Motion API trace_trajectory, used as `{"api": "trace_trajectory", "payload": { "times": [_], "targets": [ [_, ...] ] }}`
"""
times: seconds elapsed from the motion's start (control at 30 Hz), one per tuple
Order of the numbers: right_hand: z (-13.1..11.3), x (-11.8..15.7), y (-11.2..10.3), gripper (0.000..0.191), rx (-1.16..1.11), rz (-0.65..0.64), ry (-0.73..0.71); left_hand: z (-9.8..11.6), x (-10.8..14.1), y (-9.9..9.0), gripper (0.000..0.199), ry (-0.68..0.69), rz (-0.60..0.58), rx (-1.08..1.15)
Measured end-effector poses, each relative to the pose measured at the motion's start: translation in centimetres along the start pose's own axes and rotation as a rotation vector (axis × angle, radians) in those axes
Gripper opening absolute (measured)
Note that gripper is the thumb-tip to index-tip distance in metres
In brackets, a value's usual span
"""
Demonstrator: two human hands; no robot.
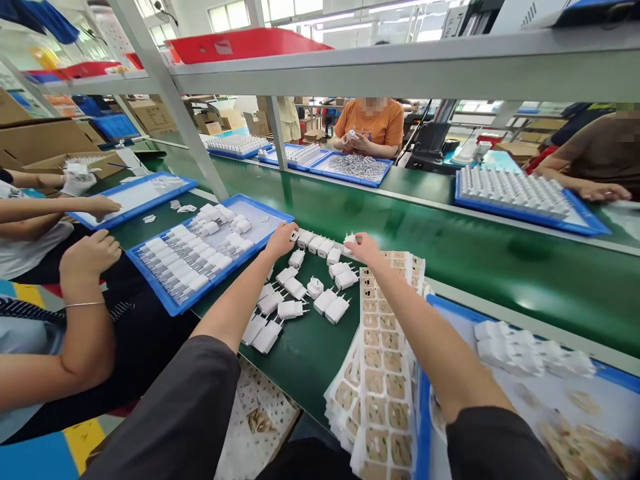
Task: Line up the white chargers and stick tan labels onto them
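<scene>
My left hand (281,241) is closed on a small white plug charger (294,236) at the left end of a short row of chargers (315,244). At the row's right end, my right hand (365,249) pinches another white charger (351,239), its pins pointing up. More white chargers (296,288) with two-pin plugs lie loosely on the green table between my forearms, most on their sides. Under my right forearm is a stack of label sheets (374,333) with brownish rounded squares in columns.
A blue tray (181,308) of chargers stands on the left; another blue-rimmed tray (431,427) holds chargers and peeled scraps on the right. A green conveyor belt (440,250) runs behind. A co-worker's arm (85,293) is close on the left. A shelf (350,70) crosses overhead.
</scene>
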State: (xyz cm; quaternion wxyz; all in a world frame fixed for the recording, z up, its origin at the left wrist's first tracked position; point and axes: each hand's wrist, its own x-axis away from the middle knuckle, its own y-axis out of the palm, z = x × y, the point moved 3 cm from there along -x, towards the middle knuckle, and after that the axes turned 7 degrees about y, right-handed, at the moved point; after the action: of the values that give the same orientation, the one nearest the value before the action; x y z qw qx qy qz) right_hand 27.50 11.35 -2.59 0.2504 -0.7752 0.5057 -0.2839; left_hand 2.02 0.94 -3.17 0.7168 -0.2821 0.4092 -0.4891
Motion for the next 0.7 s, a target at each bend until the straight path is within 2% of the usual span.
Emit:
{"api": "trace_trajectory", "payload": {
  "times": [0.13,0.27,0.4,0.53,0.63,0.7],
  "targets": [
    [-0.3,-1.9,1.7,0.050,-0.035,-0.019,0.043,-2.0,-0.4,1.0,0.040,0.001,-0.052,0.010],
    [0.3,-1.6,1.2,0.050,-0.104,-0.040,0.071,-3.5,-0.3,1.0,0.040,0.020,-0.108,0.061],
    [1.5,1.1,-0.6,0.040,-0.196,-0.086,0.097,-4.6,-0.3,1.1,0.034,0.005,-0.137,0.138],
    [2.7,5.5,-1.3,0.026,-0.319,-0.171,0.151,-5.1,-1.0,1.8,0.044,-0.027,-0.128,0.190],
    [3.0,8.1,-0.7,0.024,-0.460,-0.213,0.199,-4.4,-1.8,2.1,0.052,-0.023,-0.127,0.180],
    [2.8,9.0,-0.1,0.024,-0.551,-0.211,0.228,-3.0,-2.3,2.2,0.053,0.003,-0.136,0.149]
  ]
}}
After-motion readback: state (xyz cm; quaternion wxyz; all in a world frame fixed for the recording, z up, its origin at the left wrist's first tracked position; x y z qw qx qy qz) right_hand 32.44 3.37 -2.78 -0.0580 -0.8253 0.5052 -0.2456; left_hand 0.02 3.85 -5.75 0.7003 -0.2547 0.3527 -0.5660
